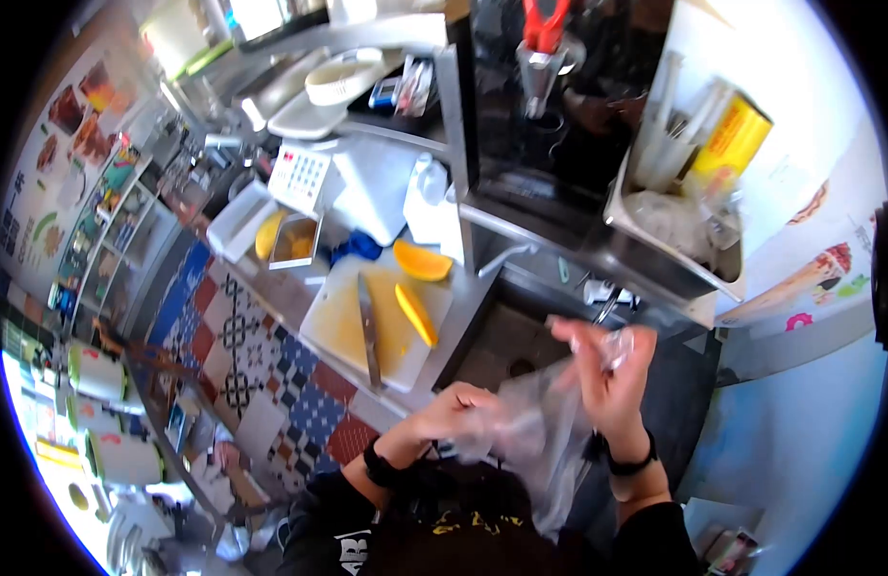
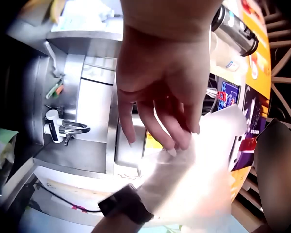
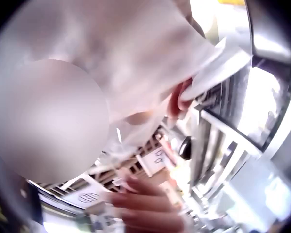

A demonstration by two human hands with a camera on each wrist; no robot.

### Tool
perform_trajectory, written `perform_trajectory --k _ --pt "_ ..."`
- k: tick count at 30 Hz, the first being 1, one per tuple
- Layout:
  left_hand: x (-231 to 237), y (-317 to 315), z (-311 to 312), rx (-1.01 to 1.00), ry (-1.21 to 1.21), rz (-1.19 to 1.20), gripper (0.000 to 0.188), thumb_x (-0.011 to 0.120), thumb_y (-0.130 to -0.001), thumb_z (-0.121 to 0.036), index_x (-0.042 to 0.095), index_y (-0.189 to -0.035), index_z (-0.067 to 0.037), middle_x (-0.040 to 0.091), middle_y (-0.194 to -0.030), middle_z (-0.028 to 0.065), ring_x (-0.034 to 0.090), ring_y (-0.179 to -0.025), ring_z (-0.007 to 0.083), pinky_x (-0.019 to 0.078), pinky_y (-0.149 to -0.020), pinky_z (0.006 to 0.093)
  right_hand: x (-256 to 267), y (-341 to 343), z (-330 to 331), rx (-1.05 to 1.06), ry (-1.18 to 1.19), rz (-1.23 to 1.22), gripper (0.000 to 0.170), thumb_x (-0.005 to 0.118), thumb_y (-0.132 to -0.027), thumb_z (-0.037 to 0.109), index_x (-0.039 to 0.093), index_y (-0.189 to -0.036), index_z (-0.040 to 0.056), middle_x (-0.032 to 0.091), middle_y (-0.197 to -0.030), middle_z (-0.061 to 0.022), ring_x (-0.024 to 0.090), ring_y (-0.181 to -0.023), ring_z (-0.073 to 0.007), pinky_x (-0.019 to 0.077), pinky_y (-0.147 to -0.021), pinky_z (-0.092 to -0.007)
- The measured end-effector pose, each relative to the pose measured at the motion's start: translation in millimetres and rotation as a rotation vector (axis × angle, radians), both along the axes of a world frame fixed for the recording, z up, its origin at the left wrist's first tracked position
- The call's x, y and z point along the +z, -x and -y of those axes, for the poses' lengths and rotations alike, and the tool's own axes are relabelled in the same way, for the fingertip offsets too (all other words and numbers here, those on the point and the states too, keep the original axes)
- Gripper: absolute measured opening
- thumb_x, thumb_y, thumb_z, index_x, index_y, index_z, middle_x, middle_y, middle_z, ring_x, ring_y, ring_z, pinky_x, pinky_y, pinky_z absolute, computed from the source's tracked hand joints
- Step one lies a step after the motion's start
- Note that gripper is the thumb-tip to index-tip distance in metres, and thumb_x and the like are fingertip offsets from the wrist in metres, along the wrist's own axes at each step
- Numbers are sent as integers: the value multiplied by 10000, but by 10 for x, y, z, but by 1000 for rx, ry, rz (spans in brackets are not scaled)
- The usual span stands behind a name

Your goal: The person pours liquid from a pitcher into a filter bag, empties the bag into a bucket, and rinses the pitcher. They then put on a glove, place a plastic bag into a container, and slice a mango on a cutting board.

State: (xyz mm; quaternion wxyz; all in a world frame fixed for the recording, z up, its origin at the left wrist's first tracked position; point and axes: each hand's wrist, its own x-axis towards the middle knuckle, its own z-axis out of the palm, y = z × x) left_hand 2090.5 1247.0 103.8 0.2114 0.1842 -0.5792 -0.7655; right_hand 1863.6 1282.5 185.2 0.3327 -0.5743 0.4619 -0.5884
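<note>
A plastic bag (image 1: 556,442) is pinched by the left hand (image 1: 458,413) and hung rightward of that grip, lengthwise toward the body (image 1: 415,499); the right hand (image 1: 615,379) cannot be read.

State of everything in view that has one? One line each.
Thin translucent plastic: crumpled, gripped by left hand
Right hand: touching plastic, grip unclear
Long steel knife: lying on pale rectangular cutting board
Two yellow-orange fruit pieces: cut
Rectangular steel container: uncovered, yellow contents
</note>
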Motion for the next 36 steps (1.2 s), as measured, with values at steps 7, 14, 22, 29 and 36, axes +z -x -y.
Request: perform_trajectory --k 7,14,22,29,36 --pt "-27 -383 -358 252 -353 -265 831 399 -892 -635 337 -1370 42 465 -1326 194 499 -1174 311 418 -980 481 -698 -480 628 -161 275 -207 243 510 -923 -4 280 -1001 -3 648 -967 -244 673 -894 -254 501 -802 -300" --pt "105 -924 -484 371 -278 27 589 547 -917 -440 467 -1288 11 550 -1217 96 548 -1085 177 478 -907 328 -761 -1288 743 -332 340 -437 323 595 -903 54 314 -1056 6 633 -979 -186 626 -711 -207 494 -603 -285" --pt "245 -1698 -626 328 153 124 454 564 -924 -362 557 -1198 0 644 -1057 108 596 -996 154 485 -861 317 -566 -2180 699 -276 348 -475 431 584 -885 16 294 -1204 19 546 -1078 -158 575 -959 -246 503 -731 -318" --pt "-66 -2623 -529 740 102 303 268 570 -931 -222 637 -1031 18 696 -827 81 643 -710 108 510 -678 276 -230 -3034 421 -474 584 -600 551 685 -812 15 367 -1262 -12 448 -1225 -175 520 -1023 -267 409 -907 -382" --pt "-771 -3467 -503 1073 955 1188 183 550 -839 -196 578 -726 -55 605 -612 120 628 -604 298 492 -574 393 -828 -4283 -957 817 53 -848 301 683 -820 309 571 -927 50 626 -778 -112 605 -683 -304 471 -643 -371"
